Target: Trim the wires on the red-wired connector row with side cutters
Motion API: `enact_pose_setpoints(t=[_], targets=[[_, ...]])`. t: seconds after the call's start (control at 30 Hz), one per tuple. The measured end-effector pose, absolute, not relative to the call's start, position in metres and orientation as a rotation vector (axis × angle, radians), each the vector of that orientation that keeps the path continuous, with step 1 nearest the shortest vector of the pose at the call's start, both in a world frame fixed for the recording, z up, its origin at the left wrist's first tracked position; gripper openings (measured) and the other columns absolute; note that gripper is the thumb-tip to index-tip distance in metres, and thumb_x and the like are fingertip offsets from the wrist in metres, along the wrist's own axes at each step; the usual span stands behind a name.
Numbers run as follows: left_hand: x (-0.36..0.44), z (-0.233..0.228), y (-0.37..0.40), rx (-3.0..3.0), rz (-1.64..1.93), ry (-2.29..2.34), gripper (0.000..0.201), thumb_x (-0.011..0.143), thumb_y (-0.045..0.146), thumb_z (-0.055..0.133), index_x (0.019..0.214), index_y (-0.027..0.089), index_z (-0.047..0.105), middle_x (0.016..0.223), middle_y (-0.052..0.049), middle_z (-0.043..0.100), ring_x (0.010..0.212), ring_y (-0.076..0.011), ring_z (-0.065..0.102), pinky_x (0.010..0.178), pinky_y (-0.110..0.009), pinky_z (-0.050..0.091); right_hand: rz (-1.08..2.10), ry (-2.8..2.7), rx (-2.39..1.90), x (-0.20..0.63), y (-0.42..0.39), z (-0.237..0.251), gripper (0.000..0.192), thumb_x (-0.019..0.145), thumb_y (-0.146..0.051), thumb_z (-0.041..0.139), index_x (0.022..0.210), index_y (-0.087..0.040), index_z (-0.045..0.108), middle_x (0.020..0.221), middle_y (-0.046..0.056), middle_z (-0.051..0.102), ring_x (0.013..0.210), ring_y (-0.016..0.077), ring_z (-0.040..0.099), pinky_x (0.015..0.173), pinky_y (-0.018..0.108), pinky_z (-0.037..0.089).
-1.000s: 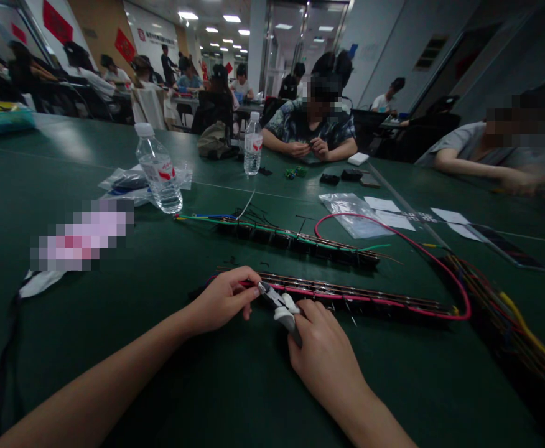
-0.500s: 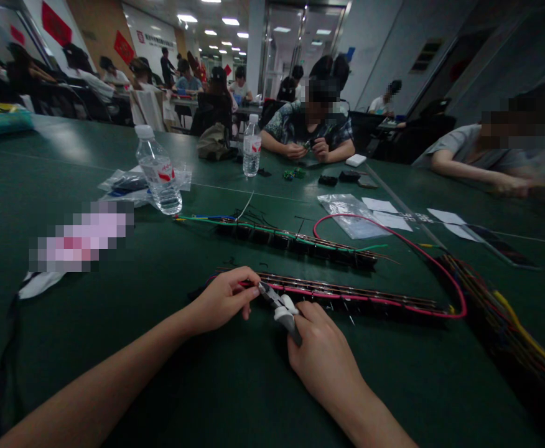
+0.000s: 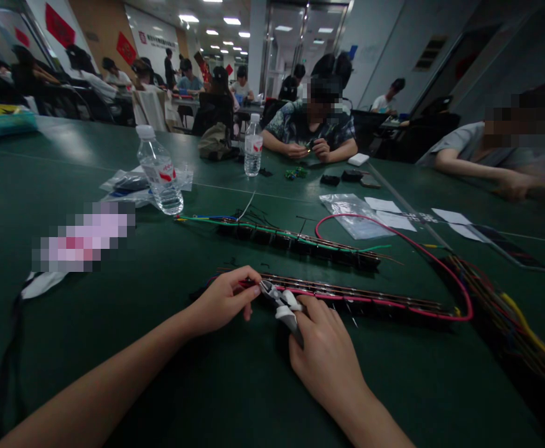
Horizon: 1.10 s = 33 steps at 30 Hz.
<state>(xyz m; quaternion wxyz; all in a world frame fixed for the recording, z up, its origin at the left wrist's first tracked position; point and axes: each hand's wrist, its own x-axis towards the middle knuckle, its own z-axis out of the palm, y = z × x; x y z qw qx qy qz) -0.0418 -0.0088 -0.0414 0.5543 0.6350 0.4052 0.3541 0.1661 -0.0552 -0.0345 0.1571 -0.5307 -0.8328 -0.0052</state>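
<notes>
My right hand (image 3: 325, 343) is closed round the grey-and-white handles of a pair of cutting pliers (image 3: 287, 311). The jaws point up and left, meeting the fingertips of my left hand (image 3: 226, 298). My left thumb and index finger pinch the end of a red wire (image 3: 245, 283); most of that end is hidden by the fingers. Just beyond both hands lies a long dark strip (image 3: 356, 303) with a thick red wire and copper-coloured lines along it. Behind it rests a similar strip (image 3: 295, 244) with a green wire.
Two water bottles (image 3: 161, 174) (image 3: 252, 149) stand farther back. A clear plastic bag (image 3: 354, 214) and white papers (image 3: 394, 221) lie beyond the strips. At right are a wire bundle (image 3: 510, 323) and a phone (image 3: 510, 246). A person (image 3: 314, 121) sits opposite.
The pliers' jaws look slightly wider apart and their handles have shifted a little to the right with my right hand. My left hand stays almost in place.
</notes>
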Motion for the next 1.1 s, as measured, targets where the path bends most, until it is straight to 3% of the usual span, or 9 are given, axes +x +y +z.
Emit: enact_pose_setpoints(t=[1.1], targets=[[-0.0423, -0.0434, -0.0084, 1.515, 0.840, 0.965, 0.009, 0.091, 0.021, 0.053, 0.096, 0.016, 0.056, 0.070, 0.004, 0.056, 0.052, -0.0080, 0.057, 0.051, -0.020, 0.047, -0.033, -2.417, -1.498, 0.1688, -0.0531, -0.0375, 0.022, 0.075, -0.005, 0.059, 0.092, -0.014, 0.068, 0.104, 0.010, 0.063, 0.094, 0.0251, 0.056, 0.079, 0.037, 0.043]])
